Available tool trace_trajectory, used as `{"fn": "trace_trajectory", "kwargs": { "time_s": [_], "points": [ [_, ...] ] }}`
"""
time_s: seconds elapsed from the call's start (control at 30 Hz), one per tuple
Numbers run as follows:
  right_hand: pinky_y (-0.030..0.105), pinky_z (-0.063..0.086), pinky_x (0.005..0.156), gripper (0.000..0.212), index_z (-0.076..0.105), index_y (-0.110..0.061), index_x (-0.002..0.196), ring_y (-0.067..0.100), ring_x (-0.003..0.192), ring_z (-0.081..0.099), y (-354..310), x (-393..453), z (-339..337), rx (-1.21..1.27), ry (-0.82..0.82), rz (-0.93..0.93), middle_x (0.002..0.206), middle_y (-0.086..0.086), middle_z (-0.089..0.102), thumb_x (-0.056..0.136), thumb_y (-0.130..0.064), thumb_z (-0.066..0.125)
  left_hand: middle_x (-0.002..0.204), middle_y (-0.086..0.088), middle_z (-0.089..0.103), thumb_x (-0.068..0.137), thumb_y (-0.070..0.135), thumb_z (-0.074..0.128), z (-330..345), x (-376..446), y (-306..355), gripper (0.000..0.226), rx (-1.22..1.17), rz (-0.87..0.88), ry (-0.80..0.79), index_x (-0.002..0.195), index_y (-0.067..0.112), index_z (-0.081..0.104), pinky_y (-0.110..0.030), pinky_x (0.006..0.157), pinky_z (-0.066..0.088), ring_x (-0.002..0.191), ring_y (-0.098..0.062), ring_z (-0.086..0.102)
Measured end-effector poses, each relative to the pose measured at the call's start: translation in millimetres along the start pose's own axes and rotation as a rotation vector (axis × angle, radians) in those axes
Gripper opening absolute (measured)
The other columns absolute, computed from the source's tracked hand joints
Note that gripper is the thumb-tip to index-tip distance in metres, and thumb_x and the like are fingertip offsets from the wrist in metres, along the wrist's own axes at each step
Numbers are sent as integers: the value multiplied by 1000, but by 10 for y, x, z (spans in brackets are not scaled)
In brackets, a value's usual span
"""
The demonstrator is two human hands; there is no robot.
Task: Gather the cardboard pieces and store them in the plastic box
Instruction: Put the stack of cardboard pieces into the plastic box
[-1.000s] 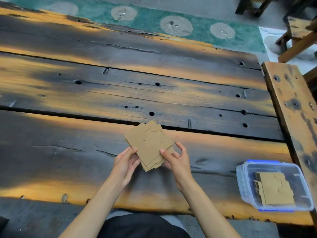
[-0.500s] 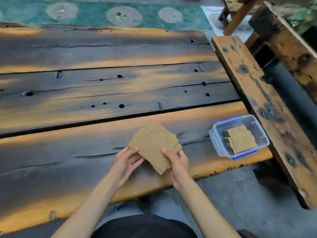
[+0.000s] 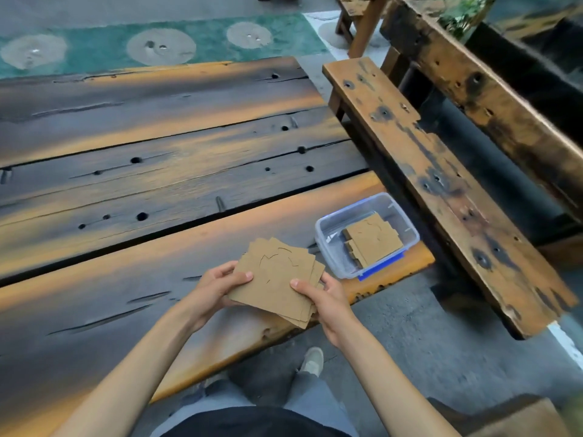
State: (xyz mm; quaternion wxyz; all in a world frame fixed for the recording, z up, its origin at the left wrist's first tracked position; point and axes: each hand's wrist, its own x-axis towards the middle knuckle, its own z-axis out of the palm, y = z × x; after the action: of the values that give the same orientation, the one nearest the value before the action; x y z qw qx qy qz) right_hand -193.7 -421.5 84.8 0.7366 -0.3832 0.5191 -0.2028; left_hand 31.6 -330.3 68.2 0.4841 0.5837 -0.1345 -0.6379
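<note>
A fanned stack of brown cardboard pieces point(image 3: 277, 279) hangs just above the table's near edge, held from both sides. My left hand point(image 3: 217, 283) grips its left edge, thumb on top. My right hand point(image 3: 325, 298) grips its right lower corner. To the right, at the table's near right corner, a clear plastic box point(image 3: 331, 247) with blue clips stands without a lid. Inside it lies another stack of cardboard pieces point(image 3: 373, 239).
The dark, orange-streaked wooden table point(image 3: 157, 190) stretches left and back. A worn wooden bench point(image 3: 441, 184) runs along its right side, close to the box. My legs and a shoe point(image 3: 312, 361) show below the table edge on grey floor.
The view has swung right, so the box and bench now sit nearer the centre. Both hands have carried the cardboard stack rightward, closer to the box.
</note>
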Motion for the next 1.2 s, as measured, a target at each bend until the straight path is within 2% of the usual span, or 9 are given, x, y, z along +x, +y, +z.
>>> {"fn": "trace_trajectory", "kwargs": {
  "time_s": [0.2, 0.3, 0.4, 0.57, 0.67, 0.87, 0.97, 1.03, 1.2],
  "points": [
    [25, 61, 70, 34, 72, -20, 117, 15, 95, 78, -390, 128, -869, -43, 11, 5, 105, -1, 81, 85, -16, 83, 106, -12, 76, 89, 12, 71, 957, 317, -105, 27, -44, 1, 113, 115, 7, 70, -34, 71, 61, 86, -19, 70],
    [31, 62, 79, 29, 72, -16, 115, 17, 98, 77, -537, 197, -1222, -45, 43, -3, 105, 1, 81, 87, -16, 80, 97, -6, 76, 91, 9, 69, 1374, 440, -106, 16, -68, 17, 158, 106, 11, 72, -31, 67, 61, 79, -15, 71],
    [36, 60, 86, 22, 73, -13, 112, 21, 100, 77, -658, 306, -1557, -39, 78, -6, 103, 3, 81, 90, -8, 75, 93, -2, 78, 90, 13, 70, 1709, 574, -104, 12, -60, 8, 213, 102, 13, 72, -31, 66, 61, 79, -13, 72],
    [28, 60, 76, 23, 70, -19, 104, 10, 87, 77, -941, 579, -1929, -166, 134, 54, 88, -10, 81, 86, -9, 78, 98, -5, 80, 87, 15, 75, 2019, 795, -47, 16, -16, -72, 198, 102, 11, 70, -30, 61, 61, 82, -16, 76],
    [32, 59, 84, 39, 65, -15, 121, 13, 100, 70, -1144, 775, -2048, -308, 148, 90, 108, -4, 74, 85, -12, 78, 100, -5, 81, 88, 17, 74, 2074, 919, 18, 25, -15, -123, 122, 111, 8, 69, -29, 65, 61, 84, -15, 78],
    [25, 46, 65, 25, 70, -9, 110, 10, 90, 62, -1477, 1247, -2114, -626, 130, 147, 110, 1, 67, 86, -15, 75, 105, -10, 77, 88, 11, 74, 2177, 1294, 130, 22, 37, -169, 186, 105, 15, 61, -28, 59, 61, 76, -17, 78],
    [30, 48, 76, 8, 72, -12, 90, 16, 93, 62, -1563, 1477, -2130, -765, 170, 158, 106, 3, 68, 83, -13, 75, 101, -11, 75, 86, 11, 77, 2242, 1491, 152, 22, 169, -231, 191, 98, 13, 58, -26, 61, 62, 77, -19, 74],
    [35, 52, 84, 13, 75, -7, 92, 22, 98, 65, -1585, 1595, -2131, -852, 209, 161, 108, 10, 71, 79, -13, 75, 96, -12, 72, 87, 10, 76, 2294, 1606, 171, 22, 252, -265, 185, 92, 12, 55, -25, 60, 62, 79, -21, 72],
    [42, 56, 95, 19, 76, -13, 93, 26, 104, 65, -1643, 1811, -2094, -1085, 200, 202, 103, 6, 73, 77, -21, 71, 79, -15, 55, 91, 3, 70, 2384, 1871, 209, 30, 389, -277, 211, 73, 14, 48, -29, 55, 52, 67, -25, 56]
  ]
}}
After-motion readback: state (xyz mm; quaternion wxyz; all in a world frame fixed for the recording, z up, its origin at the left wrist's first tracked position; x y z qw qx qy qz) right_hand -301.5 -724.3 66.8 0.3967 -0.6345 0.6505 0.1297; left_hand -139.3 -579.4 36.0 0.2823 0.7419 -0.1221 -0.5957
